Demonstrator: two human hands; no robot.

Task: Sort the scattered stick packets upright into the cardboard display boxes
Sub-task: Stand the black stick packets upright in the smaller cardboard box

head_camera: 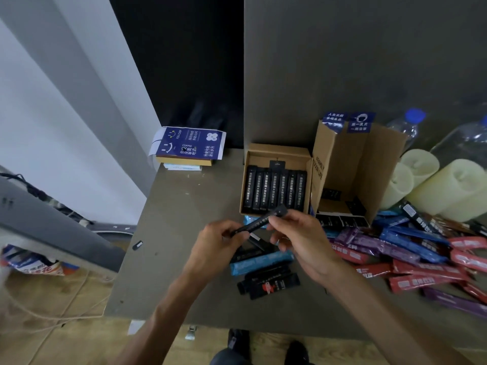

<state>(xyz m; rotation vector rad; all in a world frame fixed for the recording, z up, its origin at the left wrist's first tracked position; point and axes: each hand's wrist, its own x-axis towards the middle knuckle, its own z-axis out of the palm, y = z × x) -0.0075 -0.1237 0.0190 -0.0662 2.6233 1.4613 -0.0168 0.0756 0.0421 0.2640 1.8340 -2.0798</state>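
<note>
**Light, limp packet pinched at both ends**

The left hand and right hand are each pinching one end of a black stick packet above the counter, just before the low display box. It is probably handling light, floppy and slick, so end grips suit it.

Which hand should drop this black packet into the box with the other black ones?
Probably the right hand: it pinches the far end of the black packet, just short of the box that holds the other black ones. The left hand grips the near end, farther from that box.
</note>
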